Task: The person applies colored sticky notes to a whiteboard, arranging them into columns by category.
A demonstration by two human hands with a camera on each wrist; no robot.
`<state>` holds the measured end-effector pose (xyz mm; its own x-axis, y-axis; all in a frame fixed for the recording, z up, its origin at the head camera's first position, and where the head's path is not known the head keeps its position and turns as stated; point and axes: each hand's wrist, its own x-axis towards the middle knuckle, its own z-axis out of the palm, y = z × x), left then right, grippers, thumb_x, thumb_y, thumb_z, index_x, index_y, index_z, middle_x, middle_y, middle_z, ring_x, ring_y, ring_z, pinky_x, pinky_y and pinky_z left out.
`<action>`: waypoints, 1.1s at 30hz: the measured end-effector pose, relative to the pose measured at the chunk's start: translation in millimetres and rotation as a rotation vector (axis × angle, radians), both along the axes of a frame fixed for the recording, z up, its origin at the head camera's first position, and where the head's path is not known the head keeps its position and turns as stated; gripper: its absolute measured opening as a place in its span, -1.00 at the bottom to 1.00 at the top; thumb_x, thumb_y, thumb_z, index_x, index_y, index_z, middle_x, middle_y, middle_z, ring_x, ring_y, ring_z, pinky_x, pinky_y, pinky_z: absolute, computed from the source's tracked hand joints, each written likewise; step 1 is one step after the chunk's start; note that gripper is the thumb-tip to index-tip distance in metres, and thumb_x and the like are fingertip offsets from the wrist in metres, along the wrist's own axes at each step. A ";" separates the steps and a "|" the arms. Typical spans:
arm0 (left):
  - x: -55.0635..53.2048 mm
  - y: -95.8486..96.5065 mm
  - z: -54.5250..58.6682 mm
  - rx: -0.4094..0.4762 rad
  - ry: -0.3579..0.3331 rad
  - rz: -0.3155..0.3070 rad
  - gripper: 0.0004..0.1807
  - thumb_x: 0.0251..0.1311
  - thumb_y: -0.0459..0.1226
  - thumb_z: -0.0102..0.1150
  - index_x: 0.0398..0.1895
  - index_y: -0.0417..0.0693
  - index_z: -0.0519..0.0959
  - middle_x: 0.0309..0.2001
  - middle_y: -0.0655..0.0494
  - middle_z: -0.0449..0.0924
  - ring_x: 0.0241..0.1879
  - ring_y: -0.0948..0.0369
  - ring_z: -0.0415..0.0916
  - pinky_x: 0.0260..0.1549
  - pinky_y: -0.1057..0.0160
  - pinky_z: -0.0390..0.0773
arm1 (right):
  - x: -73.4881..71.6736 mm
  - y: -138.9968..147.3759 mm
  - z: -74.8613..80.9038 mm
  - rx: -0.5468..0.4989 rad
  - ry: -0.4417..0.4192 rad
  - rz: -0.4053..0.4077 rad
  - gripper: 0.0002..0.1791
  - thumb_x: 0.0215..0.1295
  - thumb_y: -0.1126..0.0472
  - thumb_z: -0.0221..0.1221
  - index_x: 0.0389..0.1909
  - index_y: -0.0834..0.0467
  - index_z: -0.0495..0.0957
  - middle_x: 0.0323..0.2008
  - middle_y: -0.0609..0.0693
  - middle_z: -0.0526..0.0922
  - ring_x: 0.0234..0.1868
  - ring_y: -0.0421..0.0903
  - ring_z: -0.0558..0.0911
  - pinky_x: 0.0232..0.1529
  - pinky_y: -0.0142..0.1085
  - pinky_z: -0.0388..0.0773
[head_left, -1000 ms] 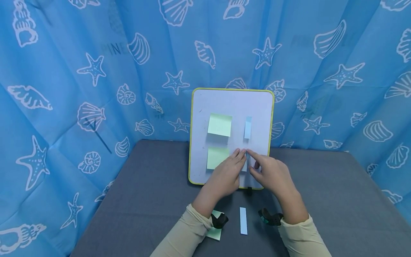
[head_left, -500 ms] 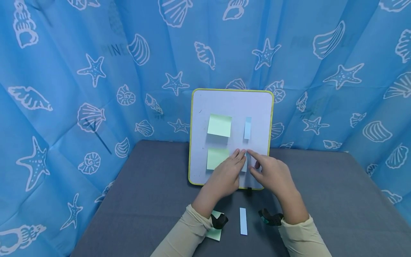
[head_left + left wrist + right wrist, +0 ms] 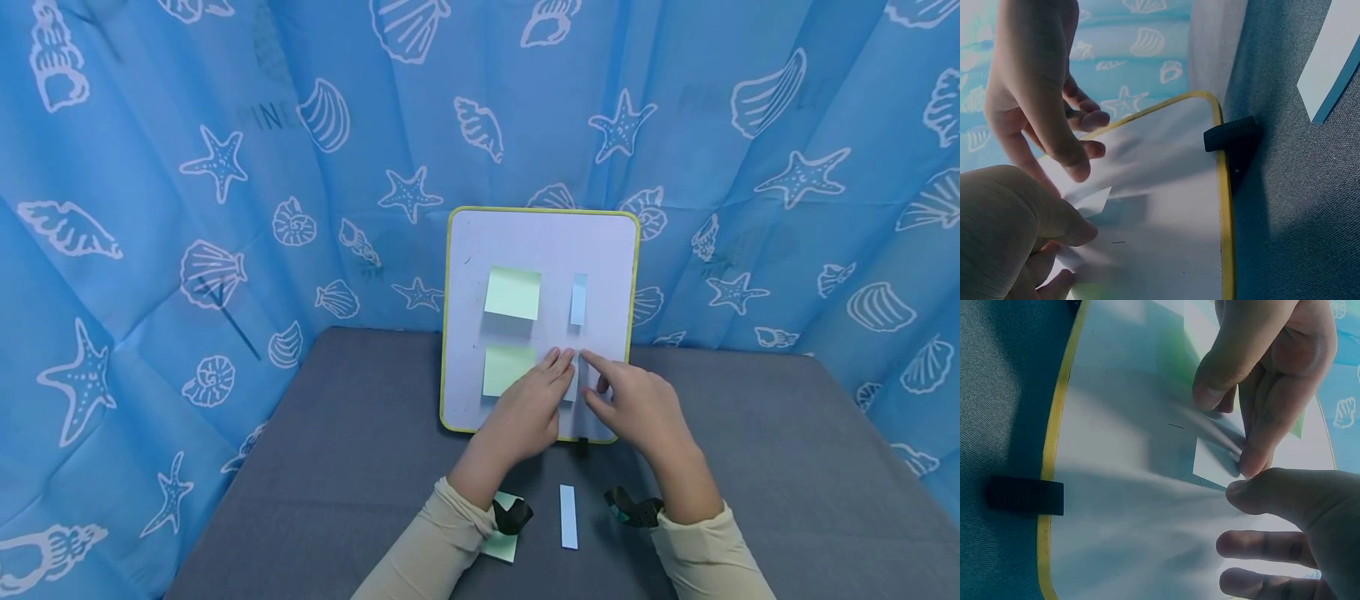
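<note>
A light blue sticky strip (image 3: 572, 390) hangs low on the whiteboard (image 3: 555, 242); its upper part is covered by fingers. My left hand (image 3: 525, 404) presses the strip's top with straight fingertips and crosses part of the lower green sticky note (image 3: 504, 371). Just right of it is my right hand (image 3: 637, 404), index finger extended to the board beside the strip's top edge, other fingers loosely bent. In the right wrist view, the strip's free lower end (image 3: 1213, 464) sticks out below the fingertips. Another blue strip (image 3: 578, 300) and a green note (image 3: 513, 293) are stuck higher up.
On the grey table (image 3: 360, 467), a blue strip pad (image 3: 568, 517) lies before the board, and a green note pad (image 3: 501, 546) is partly hidden by the left wrist. Black clips (image 3: 582, 446) support the board's lower edge. A blue shell-patterned curtain (image 3: 420, 100) hangs behind.
My right index fingertip has slid slightly to the right, away from the left fingertips. The left hand stays in place on the strip.
</note>
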<state>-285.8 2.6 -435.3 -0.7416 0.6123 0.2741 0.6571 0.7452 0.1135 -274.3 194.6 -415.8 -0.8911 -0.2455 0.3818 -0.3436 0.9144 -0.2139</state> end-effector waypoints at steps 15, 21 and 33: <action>0.1 0.1 0.1 0.006 0.004 -0.006 -0.39 0.48 -0.43 -0.01 0.59 -0.21 0.33 0.68 0.00 0.11 0.70 0.11 -0.02 0.63 0.19 0.09 | -0.7 0.6 -0.2 0.009 -0.010 0.016 -0.38 0.32 0.15 0.43 0.40 0.14 0.59 -0.41 -0.02 0.71 -0.60 -0.20 0.39 -0.55 -0.32 0.34; -0.8 0.1 -0.2 -0.005 0.007 -0.007 -0.39 0.49 -0.42 -0.02 0.60 -0.21 0.32 0.69 -0.01 0.10 0.71 0.10 -0.04 0.64 0.19 0.08 | -1.5 0.8 -0.5 0.016 -0.016 0.011 -0.39 0.33 0.14 0.42 0.40 0.12 0.60 -0.41 -0.01 0.72 -0.61 -0.20 0.38 -0.57 -0.32 0.33; -0.9 -0.5 -0.2 0.005 0.010 -0.014 -0.40 0.49 -0.43 -0.02 0.59 -0.22 0.33 0.68 -0.01 0.12 0.70 0.10 -0.02 0.64 0.18 0.10 | -0.6 0.6 -0.1 0.002 -0.017 0.021 -0.37 0.33 0.14 0.42 0.41 0.12 0.58 -0.40 -0.01 0.72 -0.59 -0.20 0.41 -0.55 -0.31 0.35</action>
<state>-286.7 2.0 -435.5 -0.7303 0.6209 0.2847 0.6685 0.7355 0.1106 -274.9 195.2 -415.9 -0.8919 -0.2650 0.3666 -0.3593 0.9073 -0.2183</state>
